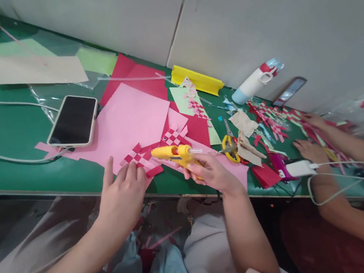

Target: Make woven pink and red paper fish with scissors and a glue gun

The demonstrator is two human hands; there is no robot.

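Observation:
My left hand (123, 190) is palm down at the table's front edge, its fingertips closed on a red-and-pink woven paper fish (136, 157). One finger sticks out to the left, and the thumb is hidden. My right hand (205, 170) is wrapped round the handle of a yellow hot glue gun (174, 152). Its nozzle points left, just above the woven piece, and a clear glue stick shows at the back. Right behind the gun, another woven fish (176, 135) with a small eye lies on the pink paper (125, 113).
A phone (74, 121) lies at left beside white cables. Scissors (229, 147), paper scraps and a purple glue gun (277, 166) lie at right. A bottle (256, 82) and a yellow holder (197, 80) are by the wall. A co-worker's hands (309, 148) handle paper strips at far right.

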